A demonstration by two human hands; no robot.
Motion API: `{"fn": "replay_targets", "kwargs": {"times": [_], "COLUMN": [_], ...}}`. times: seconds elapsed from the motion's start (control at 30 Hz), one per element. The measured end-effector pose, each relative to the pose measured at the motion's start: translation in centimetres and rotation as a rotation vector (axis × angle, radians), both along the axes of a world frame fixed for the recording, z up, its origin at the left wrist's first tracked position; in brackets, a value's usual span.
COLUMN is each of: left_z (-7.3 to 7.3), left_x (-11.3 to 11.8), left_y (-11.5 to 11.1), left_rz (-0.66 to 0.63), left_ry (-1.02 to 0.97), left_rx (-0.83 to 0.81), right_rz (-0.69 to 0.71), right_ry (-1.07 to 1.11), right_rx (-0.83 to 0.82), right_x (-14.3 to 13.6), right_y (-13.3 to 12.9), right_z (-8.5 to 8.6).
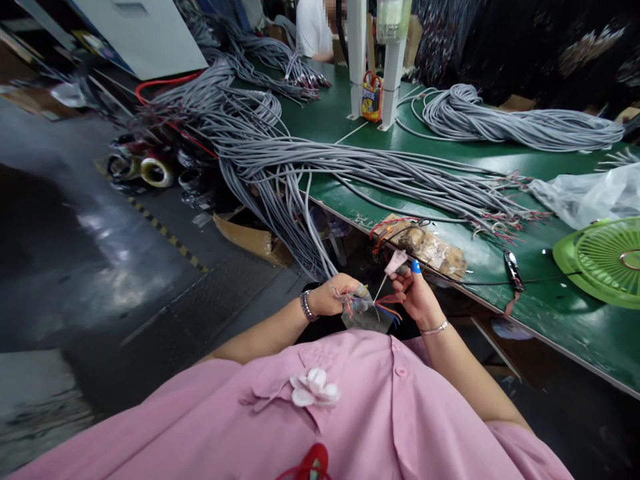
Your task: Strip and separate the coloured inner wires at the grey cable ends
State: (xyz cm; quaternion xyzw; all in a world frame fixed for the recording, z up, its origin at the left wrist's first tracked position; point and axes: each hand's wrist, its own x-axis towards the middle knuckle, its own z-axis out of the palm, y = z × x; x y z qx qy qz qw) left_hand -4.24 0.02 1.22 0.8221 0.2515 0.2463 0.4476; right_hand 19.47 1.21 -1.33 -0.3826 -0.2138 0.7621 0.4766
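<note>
My left hand [336,295] is closed around the end of a grey cable [320,257] that hangs from the bench, with its coloured inner wires [385,308] fanned out toward my right hand. My right hand [416,298] pinches one thin wire [381,287] between taped fingertips, one wrapped in blue, one in pale tape. Both hands work close together just below the green bench's [550,307] front edge, above my pink shirt. A watch is on my left wrist and a bracelet on my right.
A big bundle of grey cables [350,170] lies across the bench and drapes over its edge. Another coil [510,123] lies far right. A green fan grille [607,260], a clear plastic bag [590,193], a taped block [425,243], white posts [393,67] and tape rolls [155,170] on the floor surround me. Another person sits at the far end.
</note>
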Motion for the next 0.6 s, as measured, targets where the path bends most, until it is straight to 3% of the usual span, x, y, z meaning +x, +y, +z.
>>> {"fn": "replay_targets", "kwargs": {"times": [0.17,0.33,0.6], "left_z": [-0.5,-1.0,-0.6], "left_x": [-0.5,-0.5,-0.4], "left_y": [-1.2,-1.6,-1.7], "left_rz": [-0.025,0.02,0.032], "left_ry": [0.042,0.058,0.047], "left_rx": [0.176,0.187,0.215], "right_rz": [-0.014,0.002,0.041], "right_ry": [-0.009,-0.047,-0.073], "right_rx": [0.002,0.032,0.094], "right_x": [0.6,1.0,1.5], "right_y": [-0.7,-1.3,-2.4], "right_z": [0.0,0.0,-0.2]}}
